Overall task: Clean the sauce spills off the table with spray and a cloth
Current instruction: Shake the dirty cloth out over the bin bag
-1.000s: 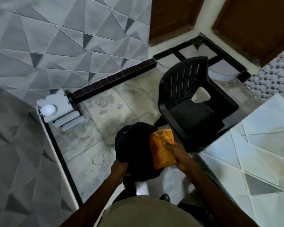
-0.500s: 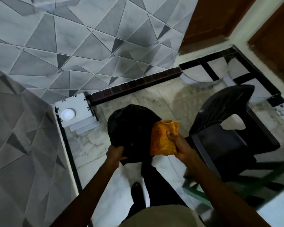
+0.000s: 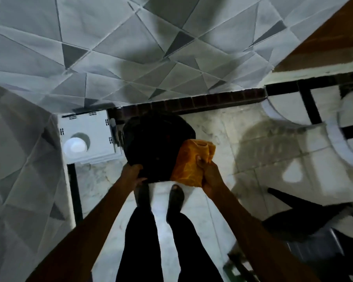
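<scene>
At the far left a wall of grey tiles (image 3: 19,180) cut into triangles runs down the frame, and the same tiling covers the wall across the top. In the corner where the two meet stands a white box (image 3: 94,127) with small slots in its top and a round white cap (image 3: 75,147) at its near left; what the box is I cannot tell. Just right of it is a black bag (image 3: 155,143), seen against the marble floor (image 3: 222,139), its far edge in line with the dark brown skirting (image 3: 212,100). The left grip (image 3: 134,173) is clamped on the bag's near edge, fingers curled over the dark material. Below the bag stand two feet in dark sandals (image 3: 175,196), with black trousers (image 3: 139,241) running down to the bottom of the frame. The orange cloth (image 3: 192,165), crumpled, lies against the bag's right side and overlaps it. The right grip (image 3: 211,176) is clamped on the cloth's near right part, thumb pressed into the folds, with a bunched end of the fabric sticking out beyond the fist. Further right the floor carries a broad shadow and black inlaid bands. A black chair (image 3: 305,224) sits at the lower right, partly cut off by the frame. A brown wooden door (image 3: 334,37) fills the upper right corner.
</scene>
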